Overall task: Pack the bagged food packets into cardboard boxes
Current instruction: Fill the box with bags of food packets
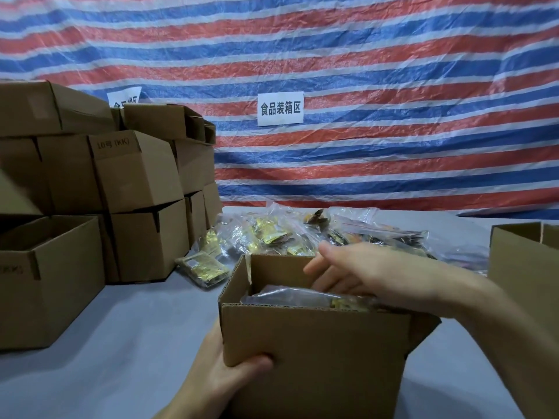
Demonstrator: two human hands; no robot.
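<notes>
To my left, stacked cardboard boxes point(136, 176) stand on the grey counter point(136, 343). My left hand point(223, 367) grips the near left corner of the open box point(311, 358), thumb on its front wall. A bagged packet point(302, 297) lies inside. My right hand point(357, 276) reaches into the box, its fingers point(317, 264) straight and holding nothing. Just behind lies the pile of bagged packets point(302, 234). Another box point(526, 261) stands at the far right.
</notes>
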